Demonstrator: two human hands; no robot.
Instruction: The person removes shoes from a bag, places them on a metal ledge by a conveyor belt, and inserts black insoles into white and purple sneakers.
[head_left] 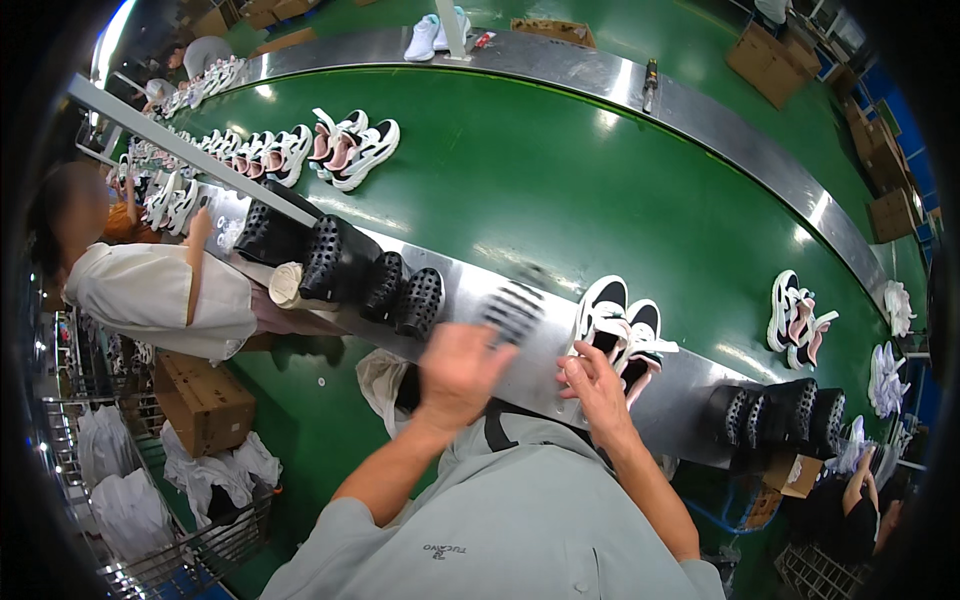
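Observation:
A pair of white, black and pink sneakers (608, 318) stands on the metal ledge in front of me. My right hand (597, 392) is at the near end of the pair, its fingers apart and slightly bent, with nothing visible between them. My left hand (462, 368) is smeared by motion left of the sneakers, so its fingers cannot be made out. Just beyond it is a blurred black-and-white striped thing (515, 312); whether the hand touches it I cannot tell. Black boot-like pieces with rows of round dots (418, 302) stand on the ledge to the left.
The metal ledge (465, 285) borders a green conveyor belt (520, 180) carrying more sneakers (365, 155). More dotted black pieces (795, 412) stand at right. At left are a co-worker (165, 290), a cardboard box (203, 402) and a wire cart (190, 545) with white bundles.

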